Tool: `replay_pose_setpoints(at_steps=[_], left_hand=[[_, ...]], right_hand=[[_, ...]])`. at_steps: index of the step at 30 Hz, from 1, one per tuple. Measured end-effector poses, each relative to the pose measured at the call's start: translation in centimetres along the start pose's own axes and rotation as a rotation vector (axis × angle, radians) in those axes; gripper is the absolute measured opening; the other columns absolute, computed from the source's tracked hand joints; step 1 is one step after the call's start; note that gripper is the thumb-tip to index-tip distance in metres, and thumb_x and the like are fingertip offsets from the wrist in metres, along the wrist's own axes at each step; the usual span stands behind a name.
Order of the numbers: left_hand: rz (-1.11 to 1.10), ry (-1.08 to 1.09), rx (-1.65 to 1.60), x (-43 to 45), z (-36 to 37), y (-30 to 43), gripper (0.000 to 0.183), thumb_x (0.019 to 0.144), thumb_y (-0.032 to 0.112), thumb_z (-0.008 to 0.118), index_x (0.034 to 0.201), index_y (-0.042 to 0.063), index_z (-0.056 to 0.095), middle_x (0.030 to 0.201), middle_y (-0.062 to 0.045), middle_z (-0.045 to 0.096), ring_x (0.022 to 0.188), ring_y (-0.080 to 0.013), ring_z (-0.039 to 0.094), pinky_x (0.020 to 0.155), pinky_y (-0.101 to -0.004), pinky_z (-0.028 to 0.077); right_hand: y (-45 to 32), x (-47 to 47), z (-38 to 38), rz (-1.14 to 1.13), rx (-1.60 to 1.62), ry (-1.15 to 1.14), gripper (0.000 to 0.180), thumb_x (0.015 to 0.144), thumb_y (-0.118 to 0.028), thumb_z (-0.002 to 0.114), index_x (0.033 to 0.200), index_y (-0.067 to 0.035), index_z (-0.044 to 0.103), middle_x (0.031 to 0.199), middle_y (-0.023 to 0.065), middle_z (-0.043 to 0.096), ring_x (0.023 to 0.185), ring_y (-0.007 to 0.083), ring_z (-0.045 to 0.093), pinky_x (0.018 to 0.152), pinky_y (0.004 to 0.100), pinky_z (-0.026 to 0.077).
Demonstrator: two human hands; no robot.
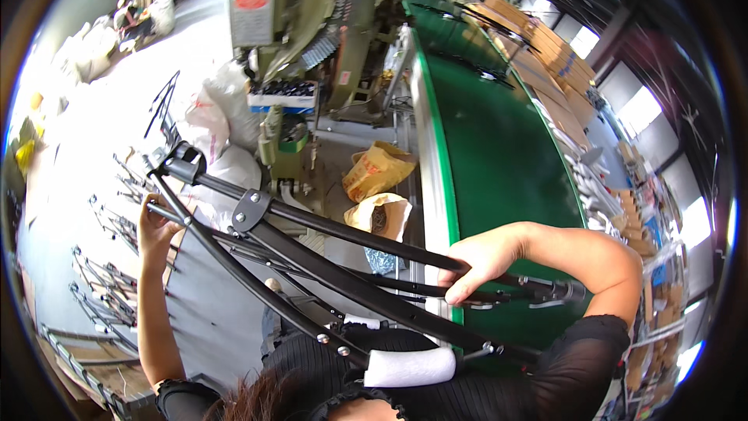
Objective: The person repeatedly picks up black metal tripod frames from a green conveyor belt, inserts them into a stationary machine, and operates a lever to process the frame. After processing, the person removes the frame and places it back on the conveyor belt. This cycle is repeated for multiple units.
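A black tubular metal folding frame (350, 280) stretches across in front of my body, slanting from upper left to lower right. My left hand (156, 225) grips a thin tube near its upper-left end, below a black plastic joint (186, 162). Toward the other end, my right hand (482, 260) is closed around a tube, over the edge of the green conveyor belt (502, 146). A riveted black bracket (251, 210) joins two of the tubes. White foam wrap (410, 367) covers a crossbar close to my chest.
A riveting machine (304, 23) stands ahead, with a box of small black parts (282, 93) on it. Open paper sacks (378, 216) sit on the floor beside the conveyor. More black frames (108, 280) stand at left. Cardboard boxes (526, 23) line the belt's far side. A person (131, 20) sits far left.
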State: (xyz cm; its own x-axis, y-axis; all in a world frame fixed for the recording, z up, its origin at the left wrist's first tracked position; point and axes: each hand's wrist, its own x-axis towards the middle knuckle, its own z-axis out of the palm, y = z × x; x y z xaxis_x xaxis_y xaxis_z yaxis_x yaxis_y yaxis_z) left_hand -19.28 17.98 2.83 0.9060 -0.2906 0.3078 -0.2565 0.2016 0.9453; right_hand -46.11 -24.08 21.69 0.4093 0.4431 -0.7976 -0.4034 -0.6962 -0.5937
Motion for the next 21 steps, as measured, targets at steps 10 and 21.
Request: replay_pose_setpoints(at_steps=[10, 21], left_hand=[[-0.905, -0.542, -0.479, -3.3, -1.6, -6.2, 0.102, 0.073, 0.082, 0.045, 0.132, -0.001, 0.043, 0.125, -0.023, 0.055, 0.120, -0.0323, 0.052, 0.103, -0.0439, 0.040], [-1.036, 0.032, -1.409, 5.0, 6.5, -11.4, 0.057, 0.089, 0.055, 0.053, 0.131, 0.018, 0.048, 0.128, -0.023, 0.054, 0.120, -0.0374, 0.052, 0.094, -0.0450, 0.049]], right_hand=[[-6.2, 19.0, -10.2, -0.128, -0.303, 0.501, 0.036, 0.081, -0.029, 0.063, 0.082, 0.006, 0.056, 0.071, 0.0253, 0.060, 0.068, 0.0362, 0.063, 0.064, 0.0417, 0.048], [1.1, 35.9, -28.6, 0.036, -0.264, 1.124, 0.019, 0.078, -0.024, 0.070, 0.083, -0.006, 0.066, 0.077, 0.0143, 0.067, 0.077, 0.0245, 0.066, 0.069, 0.0359, 0.051]])
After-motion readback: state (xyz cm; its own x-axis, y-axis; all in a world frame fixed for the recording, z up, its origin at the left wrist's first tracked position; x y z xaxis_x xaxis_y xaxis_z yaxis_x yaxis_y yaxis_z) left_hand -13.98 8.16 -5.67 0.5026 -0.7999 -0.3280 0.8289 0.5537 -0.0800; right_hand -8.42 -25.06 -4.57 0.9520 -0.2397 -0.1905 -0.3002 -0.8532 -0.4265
